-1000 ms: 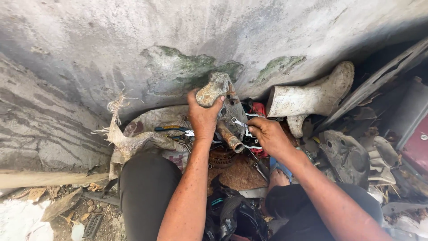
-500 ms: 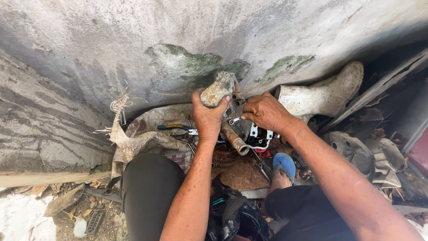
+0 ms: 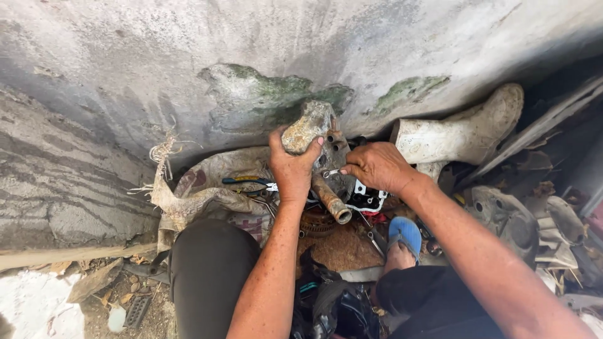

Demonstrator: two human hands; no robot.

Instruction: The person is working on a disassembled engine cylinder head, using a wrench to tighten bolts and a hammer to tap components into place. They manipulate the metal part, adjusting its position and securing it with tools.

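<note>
Left hand point(image 3: 294, 168): its fingers are wrapped tight around the top of a dirty metal engine part point(image 3: 312, 135). It holds the part up and steady so it does not roll or tip.
Right hand point(image 3: 377, 166): its fingers are closed around a small shiny wrench point(image 3: 331, 172). The wrench tip touches the side of the engine part, just right of the left hand.
Engine part: it stands in the middle of the scene, close to the far grey wall point(image 3: 188, 75). A rusty pipe point(image 3: 330, 202) sticks out of it, pointing down and toward the person.
Cloth sack point(image 3: 207, 185): it lies flat on the ground to the left, under the tools. It keeps them out of the dirt.
Pliers point(image 3: 248, 182): they rest on the sack, just left of the left hand, easy to grab.
White boot point(image 3: 461, 135): it lies on its side by the wall, to the right, well apart from the hands.
Blue sandal point(image 3: 405, 233): it is on the person's foot, near, below the right hand.
Knee point(image 3: 210, 270): it is bent, near and left, because the person sits low by the work.
</note>
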